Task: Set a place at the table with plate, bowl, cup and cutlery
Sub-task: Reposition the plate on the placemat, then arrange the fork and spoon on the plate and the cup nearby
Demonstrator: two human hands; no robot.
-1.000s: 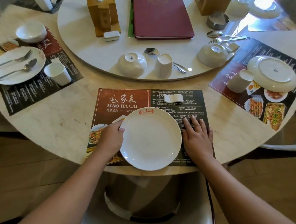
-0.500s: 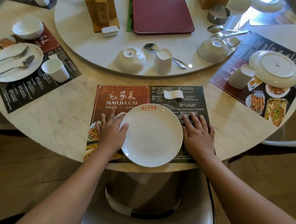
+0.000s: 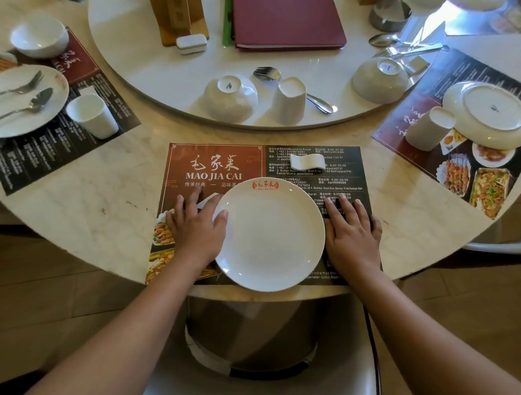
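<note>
A white plate (image 3: 269, 234) with a red logo lies face up on the printed placemat (image 3: 212, 164) at the table's near edge. My left hand (image 3: 196, 227) rests flat on the mat, its thumb touching the plate's left rim. My right hand (image 3: 352, 235) lies flat on the mat just right of the plate. A small white cutlery rest (image 3: 308, 162) sits on the mat above the plate. On the turntable (image 3: 145, 70) beyond stand an upturned white bowl (image 3: 230, 98), an upturned white cup (image 3: 289, 100) and a fork and spoon (image 3: 315, 101) partly hidden behind the cup.
A laid setting with plate (image 3: 22, 103), cutlery, cup and bowl (image 3: 40, 36) lies at the left. At the right, an upturned plate (image 3: 487, 114), cup (image 3: 429, 127) and bowl (image 3: 380, 81). A red menu (image 3: 284, 16) and wooden holder (image 3: 175, 11) stand on the turntable. A chair (image 3: 165, 382) is below me.
My left hand has opened from a curled grip at the plate's left rim and now lies flat on the mat. The plate and my right hand have stayed in place.
</note>
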